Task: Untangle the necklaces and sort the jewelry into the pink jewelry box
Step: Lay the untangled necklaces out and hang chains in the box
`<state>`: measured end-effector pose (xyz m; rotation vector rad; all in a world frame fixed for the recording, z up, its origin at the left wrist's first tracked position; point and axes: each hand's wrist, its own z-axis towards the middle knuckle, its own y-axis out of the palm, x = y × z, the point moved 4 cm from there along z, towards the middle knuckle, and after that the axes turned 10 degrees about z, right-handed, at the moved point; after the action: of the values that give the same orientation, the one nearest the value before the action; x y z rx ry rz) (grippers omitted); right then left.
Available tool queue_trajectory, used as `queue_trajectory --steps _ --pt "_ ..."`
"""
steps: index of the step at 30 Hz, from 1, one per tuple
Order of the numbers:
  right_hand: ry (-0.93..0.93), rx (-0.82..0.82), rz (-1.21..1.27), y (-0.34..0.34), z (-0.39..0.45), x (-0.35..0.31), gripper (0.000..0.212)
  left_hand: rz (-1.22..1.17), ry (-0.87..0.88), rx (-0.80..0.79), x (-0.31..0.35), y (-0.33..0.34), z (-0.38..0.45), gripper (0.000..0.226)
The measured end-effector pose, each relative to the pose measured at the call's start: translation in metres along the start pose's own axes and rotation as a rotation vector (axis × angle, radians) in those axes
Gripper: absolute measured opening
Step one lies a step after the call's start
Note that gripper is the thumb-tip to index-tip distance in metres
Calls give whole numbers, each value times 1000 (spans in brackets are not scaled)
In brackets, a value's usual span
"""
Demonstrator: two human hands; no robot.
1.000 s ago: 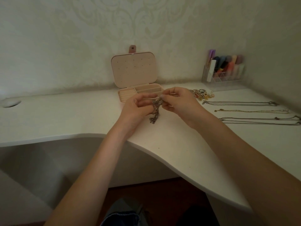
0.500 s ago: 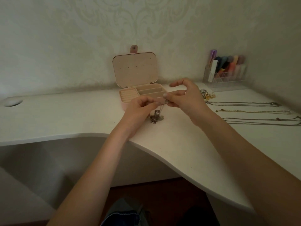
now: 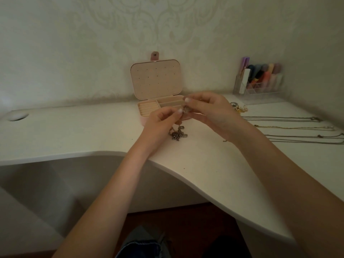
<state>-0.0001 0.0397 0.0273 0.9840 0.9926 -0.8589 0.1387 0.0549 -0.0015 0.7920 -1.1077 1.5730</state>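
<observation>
- Left hand (image 3: 161, 119) and right hand (image 3: 210, 111): fingertips pinched tight on one tangled chain (image 3: 177, 132), just in front of the pink jewelry box (image 3: 160, 107).
- Top of chain up in the fingers, rest piled in a small heap on the desk (image 3: 93, 131) in front of the box.
- Probably light, floppy, thin, easy to snap; best pinched close to the knot, pulled softly.
- Box lid up.
- Right of the box: little gold pile (image 3: 239, 108), then straight chains (image 3: 290, 127) laid flat, well apart from it.
- Further right, at the wall: clear holder (image 3: 258, 84).
</observation>
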Motion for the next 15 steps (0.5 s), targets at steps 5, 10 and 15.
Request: queue_trajectory --steps 5,10,15 --pt "-74 -133 -453 5 -2 7 32 -2 31 69 1 -3 1 15" --pt "-119 -42 -444 -1 2 8 18 92 83 158 1 -7 -1 12" --pt "-85 4 -444 -2 2 11 14 302 96 225 6 -7 -6 9"
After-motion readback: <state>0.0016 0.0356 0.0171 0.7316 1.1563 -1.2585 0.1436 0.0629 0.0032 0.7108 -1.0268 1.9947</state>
